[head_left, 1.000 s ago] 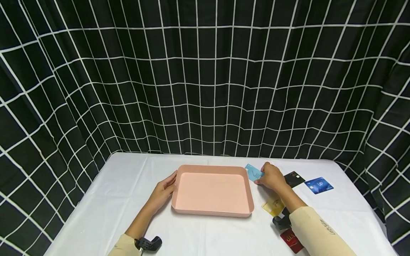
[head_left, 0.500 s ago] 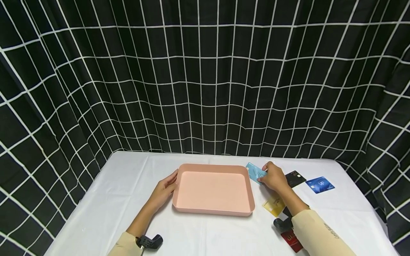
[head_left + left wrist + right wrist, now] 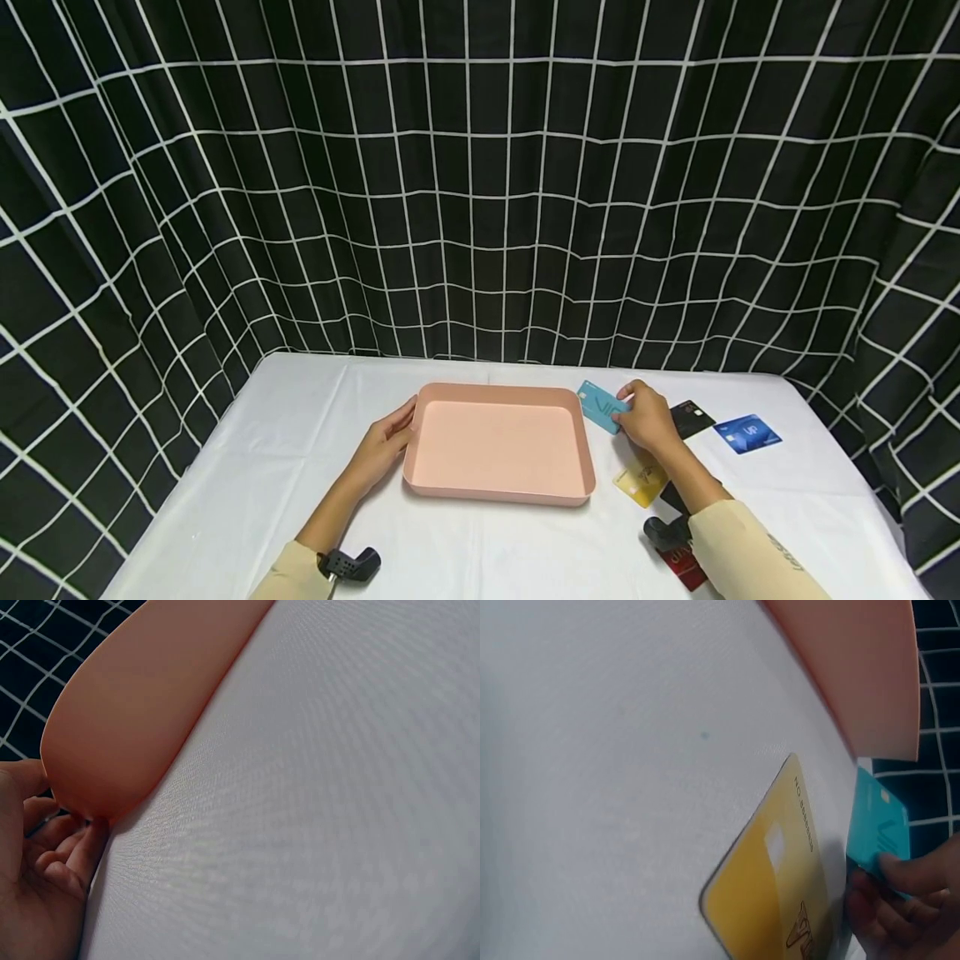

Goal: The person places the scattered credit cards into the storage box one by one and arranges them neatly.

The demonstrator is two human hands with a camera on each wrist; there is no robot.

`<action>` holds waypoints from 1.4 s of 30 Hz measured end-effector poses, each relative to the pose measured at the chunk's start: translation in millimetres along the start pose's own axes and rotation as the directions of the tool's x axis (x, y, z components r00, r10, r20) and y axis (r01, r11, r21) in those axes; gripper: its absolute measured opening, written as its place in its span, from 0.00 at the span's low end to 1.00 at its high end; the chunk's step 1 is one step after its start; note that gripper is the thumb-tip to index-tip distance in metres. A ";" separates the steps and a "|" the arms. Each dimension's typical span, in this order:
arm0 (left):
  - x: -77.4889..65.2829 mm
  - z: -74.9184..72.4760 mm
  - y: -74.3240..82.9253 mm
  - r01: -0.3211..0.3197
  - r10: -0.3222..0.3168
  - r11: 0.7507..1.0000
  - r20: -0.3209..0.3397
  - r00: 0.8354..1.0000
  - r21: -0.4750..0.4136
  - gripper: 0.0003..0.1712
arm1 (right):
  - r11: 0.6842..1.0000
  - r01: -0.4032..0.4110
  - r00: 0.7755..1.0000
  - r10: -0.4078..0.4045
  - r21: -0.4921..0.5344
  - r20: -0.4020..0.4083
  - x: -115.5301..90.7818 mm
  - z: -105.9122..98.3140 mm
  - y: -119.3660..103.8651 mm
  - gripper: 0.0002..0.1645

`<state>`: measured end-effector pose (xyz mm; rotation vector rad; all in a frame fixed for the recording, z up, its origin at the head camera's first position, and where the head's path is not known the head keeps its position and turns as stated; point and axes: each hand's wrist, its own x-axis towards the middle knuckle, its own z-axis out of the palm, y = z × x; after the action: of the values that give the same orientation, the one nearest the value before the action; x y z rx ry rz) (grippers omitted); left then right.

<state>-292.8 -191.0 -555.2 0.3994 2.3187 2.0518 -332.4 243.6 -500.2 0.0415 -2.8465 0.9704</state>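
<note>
My right hand [image 3: 649, 417] pinches a light-blue bank card [image 3: 597, 406] at its right end, just beyond the right side of a shallow pink tray [image 3: 491, 492]. Thumb on top and fingers underneath, it holds the card [image 3: 877, 825] tilted, with large lettering and a chip showing in the right wrist view. At the tray's left side, my left hand [image 3: 381, 446] grips the wall. Its curled fingers meet the tray's corner in the left wrist view, where the tray [image 3: 142, 697] shows its outer wall.
Right of the tray lie a yellow card [image 3: 640, 486], a black card [image 3: 692, 418] and a blue card [image 3: 747, 434]. A red card [image 3: 684, 568] and another dark card are partly covered by the right forearm. White cloth [image 3: 480, 550] covers the table; a black grid curtain [image 3: 480, 208] hangs behind.
My right hand has drawn the light-blue card slightly rightward and changed its tilt, so the lettering now shows. The left hand and tray stay nearly the same; the head view has shifted slightly.
</note>
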 end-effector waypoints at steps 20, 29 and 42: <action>-0.5 0.7 2.4 -0.010 0.010 1.000 0.017 1.000 0.007 0.32 | 0.991 0.002 0.998 0.007 0.133 -0.068 -9.3 -11.7 9.9 0.18; -0.7 -0.3 1.2 -0.013 0.013 1.000 0.013 1.000 0.012 0.32 | 0.980 0.056 0.992 -0.034 0.190 -0.118 -9.2 -24.4 5.0 0.18; -0.8 -0.2 1.2 -0.014 0.014 1.000 0.017 1.000 0.003 0.32 | 0.964 0.074 0.989 -0.038 0.257 -0.141 -14.6 -33.4 -9.7 0.18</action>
<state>-291.8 -191.3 -554.1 0.4329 2.3169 2.0422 -313.3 256.0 -470.2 0.0794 -2.5636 1.2784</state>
